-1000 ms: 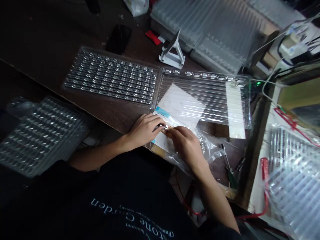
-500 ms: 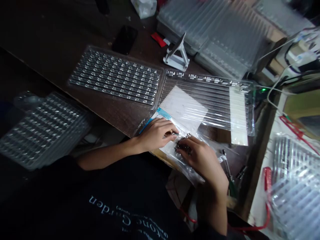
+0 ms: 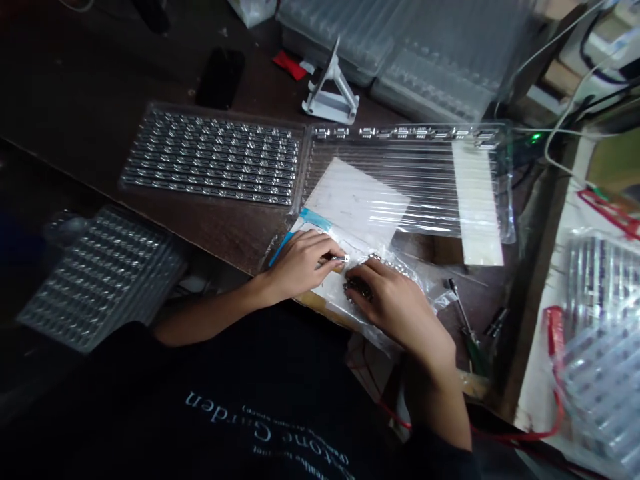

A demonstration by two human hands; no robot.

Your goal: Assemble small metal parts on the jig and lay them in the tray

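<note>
My left hand is closed, pinching a small silvery connector between thumb and fingertips. Below it is a white sheet with blue tape. My right hand bends over a heap of small shiny metal parts on a clear plastic bag. Its thumb and fingers are curled around some of these parts; the exact kind is too small to make out. Beyond the hands lies a clear grooved tray with a row of connectors along its far edge.
A filled tray of connectors lies to the left, with more stacked trays lower down. A phone stand, a dark phone and clear trays stand at the back. A screwdriver lies right of my right hand.
The view has shifted, so the trays and bench sit differently in the picture. Both hands stay close to the heap; the left still pinches the connector, which now shows more clearly.
</note>
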